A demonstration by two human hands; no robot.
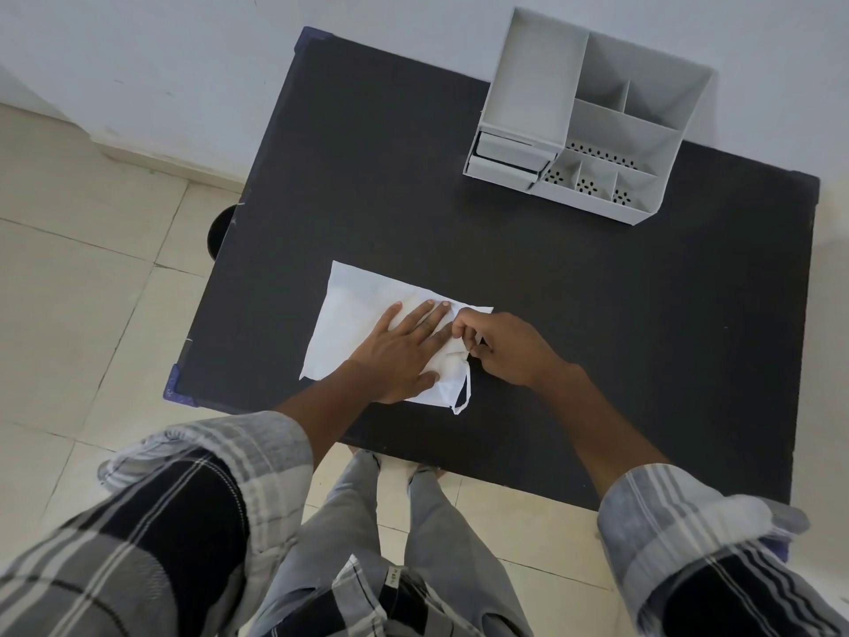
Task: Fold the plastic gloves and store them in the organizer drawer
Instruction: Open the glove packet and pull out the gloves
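Folding is barely begun: the plastic gloves (349,324) lie mostly flat near the table (597,314) front edge. The left hand (399,347) presses them, fingers spread; the right hand (500,347) pinches 1 edge. The organizer (592,126), drawer (505,160) slightly open, waits well apart.

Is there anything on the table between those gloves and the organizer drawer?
Nothing visible. Only bare dark table lies between the plastic gloves and the organizer drawer. Both hands are already on the gloves.
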